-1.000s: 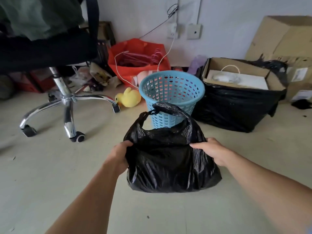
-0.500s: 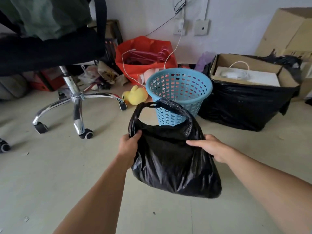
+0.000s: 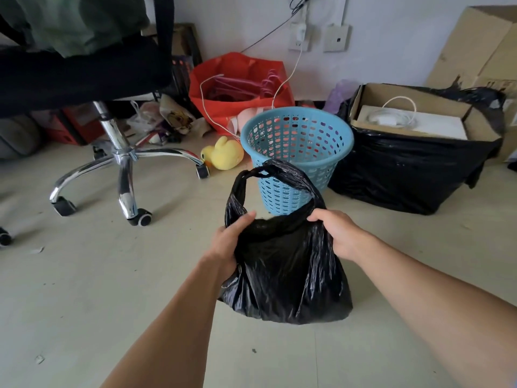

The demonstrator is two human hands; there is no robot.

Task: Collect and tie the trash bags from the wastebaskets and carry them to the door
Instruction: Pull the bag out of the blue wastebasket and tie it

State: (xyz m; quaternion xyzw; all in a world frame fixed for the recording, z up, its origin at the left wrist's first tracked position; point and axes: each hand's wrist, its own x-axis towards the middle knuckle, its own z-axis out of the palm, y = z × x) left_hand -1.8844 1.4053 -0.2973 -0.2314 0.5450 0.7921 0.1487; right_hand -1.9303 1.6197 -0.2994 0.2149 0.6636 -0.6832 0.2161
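The left hand (image 3: 228, 247) and right hand (image 3: 335, 233) each clutch a side of the crinkled black plastic trash bag (image 3: 285, 275) before the blue perforated plastic wastebasket (image 3: 296, 141), where pulling evenly should knot it tight.

I count two hands: left hand (image 3: 229, 243), right hand (image 3: 340, 233). Two black bags: small bag (image 3: 285, 278), large bag (image 3: 405, 175). One basket (image 3: 333, 163), one duck (image 3: 223, 155), one chair (image 3: 123, 163), one red bag (image 3: 232, 110), two wall plates (image 3: 335, 37) (side by side), two boxes: open box (image 3: 414, 99), tall box (image 3: 475, 43).
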